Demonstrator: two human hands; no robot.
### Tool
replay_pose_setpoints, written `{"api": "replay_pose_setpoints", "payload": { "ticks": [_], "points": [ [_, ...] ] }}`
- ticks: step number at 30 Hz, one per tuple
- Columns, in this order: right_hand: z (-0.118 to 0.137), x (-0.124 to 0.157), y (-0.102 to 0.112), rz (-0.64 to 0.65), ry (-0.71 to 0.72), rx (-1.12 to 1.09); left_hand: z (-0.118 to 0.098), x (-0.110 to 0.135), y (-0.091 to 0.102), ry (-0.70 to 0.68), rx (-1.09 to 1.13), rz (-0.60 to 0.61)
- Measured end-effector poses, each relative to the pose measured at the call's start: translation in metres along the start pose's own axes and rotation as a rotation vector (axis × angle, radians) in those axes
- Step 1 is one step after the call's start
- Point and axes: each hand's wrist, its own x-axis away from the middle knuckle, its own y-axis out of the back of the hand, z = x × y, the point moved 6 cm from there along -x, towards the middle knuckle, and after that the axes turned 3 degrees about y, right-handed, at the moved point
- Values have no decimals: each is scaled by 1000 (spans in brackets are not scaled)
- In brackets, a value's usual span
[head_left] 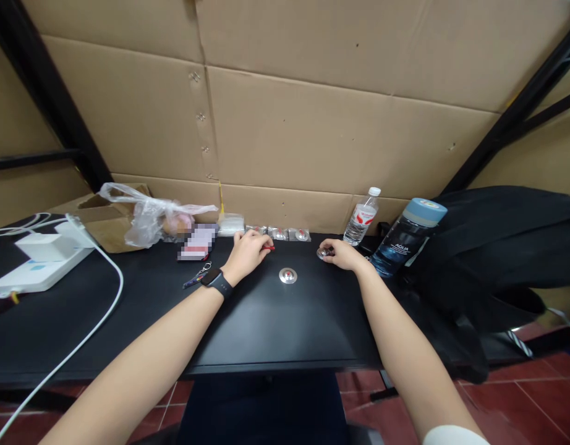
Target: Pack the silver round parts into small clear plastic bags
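While both forearms are lying stretched over the black table (127,309), the left hand (248,250) is curling its fingers together and pinching a small red piece (269,248) at the fingertips, just in front of a row of clear packets (279,233) lying along the cardboard wall (313,136). The right hand (344,254) is resting on the tabletop, its bunched fingertips pinching a small clear round part (324,252). A silver disc (288,275) with a red centre is lying flat on the table between the two hands, touching neither. A black watch (217,283) is sitting on the left wrist, a key ring (196,279) just beside it. A small water bottle (361,217) and a blue-capped bottle (405,240) are standing beside the right hand, with a black bag (498,253) slumping further right. A plastic bag (150,219), a white power strip (39,266) and its cable (106,266) are lying well off to the left.
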Motion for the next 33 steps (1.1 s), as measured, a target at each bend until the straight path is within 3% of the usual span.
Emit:
{"api": "replay_pose_setpoints", "payload": {
  "ticks": [7,23,27,33],
  "points": [
    [-3,-1,1,-15,-17,-27,-8,2,7,39,27,-27],
    [-12,0,3,-46,-23,-54,-28,5,21,-21,2,-136],
    [26,-1,11,-206,117,-180,-33,7,26,-16,20,-165],
    [115,5,-1,-328,286,-689,-42,9,31,39,112,-220]
  ]
}}
